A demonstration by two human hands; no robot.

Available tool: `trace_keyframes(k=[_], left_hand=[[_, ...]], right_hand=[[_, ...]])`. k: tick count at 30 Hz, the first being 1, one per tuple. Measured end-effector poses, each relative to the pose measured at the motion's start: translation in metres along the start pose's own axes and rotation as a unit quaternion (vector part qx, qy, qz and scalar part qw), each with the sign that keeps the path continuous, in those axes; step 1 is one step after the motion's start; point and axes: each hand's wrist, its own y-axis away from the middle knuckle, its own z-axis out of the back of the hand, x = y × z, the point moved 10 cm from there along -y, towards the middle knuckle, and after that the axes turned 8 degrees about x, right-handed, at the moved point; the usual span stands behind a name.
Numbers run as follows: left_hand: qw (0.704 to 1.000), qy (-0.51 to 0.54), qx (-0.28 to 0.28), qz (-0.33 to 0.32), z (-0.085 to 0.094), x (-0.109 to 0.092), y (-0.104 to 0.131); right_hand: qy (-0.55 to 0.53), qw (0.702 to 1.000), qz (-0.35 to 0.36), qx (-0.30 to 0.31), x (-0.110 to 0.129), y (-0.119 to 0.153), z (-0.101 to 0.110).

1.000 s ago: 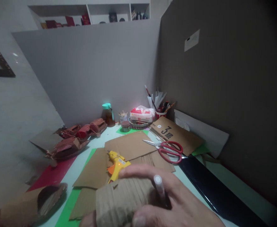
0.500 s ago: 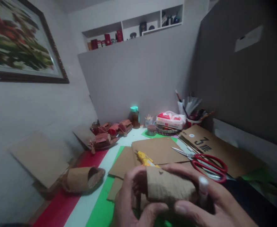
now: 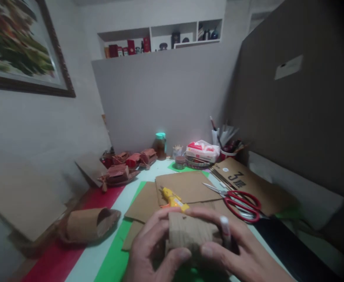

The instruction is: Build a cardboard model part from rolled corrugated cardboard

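Both my hands hold a curved piece of corrugated cardboard point(image 3: 189, 232) low in the middle of the view. My left hand point(image 3: 150, 250) grips its left end, thumb underneath. My right hand point(image 3: 242, 254) grips its right end and also has a white pen or marker point(image 3: 225, 229) tucked between the fingers. Just behind the cardboard lies a yellow and orange glue gun point(image 3: 172, 198) on flat brown cardboard sheets point(image 3: 186, 186).
Red-handled scissors point(image 3: 239, 201) lie right of the glue gun. A rolled cardboard piece point(image 3: 86, 224) sits at the left on red paper point(image 3: 72, 243). Small red-brown models point(image 3: 125, 164), a jar point(image 3: 160, 145), a tissue pack point(image 3: 202, 150) and a brush cup point(image 3: 227, 147) line the back. Grey dividers enclose the desk.
The camera swung left and up, then settled. My left hand came into view and took the cardboard's left end. The cardboard sits a little lower in view than half a second ago.
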Motion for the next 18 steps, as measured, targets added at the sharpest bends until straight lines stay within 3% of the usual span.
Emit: trace_keyframes(k=[5,10,14,18], left_hand=[[0.996,0.058,-0.008,0.067,0.002,0.007,0.0],[0.995,0.035,0.002,0.092,0.001,0.014,0.0],[0.982,0.14,-0.009,0.124,-0.002,0.035,0.003],[0.982,0.154,-0.028,0.109,0.0,0.031,0.002]], right_hand=[[-0.019,0.999,0.017,0.027,0.01,-0.004,-0.004],[-0.034,0.997,0.037,0.058,0.017,-0.006,-0.011],[0.005,0.999,0.021,0.039,0.018,-0.005,-0.009],[-0.017,0.997,0.071,0.026,0.03,-0.003,-0.006]])
